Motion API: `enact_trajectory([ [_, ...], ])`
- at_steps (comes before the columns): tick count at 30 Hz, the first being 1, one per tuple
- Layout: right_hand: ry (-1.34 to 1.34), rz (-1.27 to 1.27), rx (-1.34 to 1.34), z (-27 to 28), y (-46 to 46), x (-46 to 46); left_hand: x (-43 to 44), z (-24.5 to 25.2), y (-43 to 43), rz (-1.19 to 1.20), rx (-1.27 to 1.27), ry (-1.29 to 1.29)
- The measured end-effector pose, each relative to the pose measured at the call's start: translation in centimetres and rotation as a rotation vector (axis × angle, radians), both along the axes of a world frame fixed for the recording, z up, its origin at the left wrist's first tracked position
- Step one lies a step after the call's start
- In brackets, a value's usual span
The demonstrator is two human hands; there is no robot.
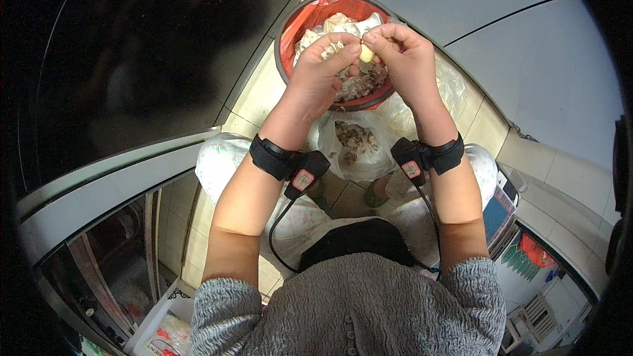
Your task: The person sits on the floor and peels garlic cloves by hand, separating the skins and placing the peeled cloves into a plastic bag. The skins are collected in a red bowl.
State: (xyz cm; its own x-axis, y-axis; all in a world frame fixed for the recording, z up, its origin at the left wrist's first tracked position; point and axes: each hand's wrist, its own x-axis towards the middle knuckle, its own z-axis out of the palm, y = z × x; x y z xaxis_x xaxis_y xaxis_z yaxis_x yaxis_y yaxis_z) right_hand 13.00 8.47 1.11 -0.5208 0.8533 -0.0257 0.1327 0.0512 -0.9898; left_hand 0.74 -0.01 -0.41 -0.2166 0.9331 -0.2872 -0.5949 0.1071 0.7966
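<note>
Over a round bin with a red plastic liner (301, 15), my hands meet at a small pale-yellow piece, perhaps a peeled garlic clove (366, 53). My right hand (408, 57) pinches it between thumb and fingers. The thumb and finger of my left hand (324, 64) touch its side, and papery scraps (332, 49) lie in the curled left fingers. Pale and brown peelings (361, 84) fill part of the bin. Below the bin, a clear plastic bag (329, 151) holds brown, clumped pieces (355, 141) whose kind I cannot tell.
Another clear bag (450, 86) lies right of the bin on the tiled floor. A glossy dark panel (148, 59) stands at the left, and pale cabinet-like panels (534, 54) at the right. My knees flank the bag. Cables hang from both wrist devices (301, 178).
</note>
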Motion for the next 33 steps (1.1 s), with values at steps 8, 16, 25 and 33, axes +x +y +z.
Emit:
enact_trajectory([
  [8,0.126,-0.101,0.017,-0.1,-0.5,-0.6,0.7,0.7,0.1,0.071,0.058,0.091],
  [16,0.257,0.004,-0.154,-0.3,-0.6,-0.6,0.1,0.8,-0.3,0.006,-0.048,-0.02],
  [25,0.188,-0.074,-0.152,1.1,-0.8,-0.3,-0.2,0.7,-0.5,-0.061,0.092,-0.377],
  [33,0.086,-0.09,0.053,1.3,0.2,0.1,-0.7,0.2,-0.4,-0.005,0.082,-0.46],
])
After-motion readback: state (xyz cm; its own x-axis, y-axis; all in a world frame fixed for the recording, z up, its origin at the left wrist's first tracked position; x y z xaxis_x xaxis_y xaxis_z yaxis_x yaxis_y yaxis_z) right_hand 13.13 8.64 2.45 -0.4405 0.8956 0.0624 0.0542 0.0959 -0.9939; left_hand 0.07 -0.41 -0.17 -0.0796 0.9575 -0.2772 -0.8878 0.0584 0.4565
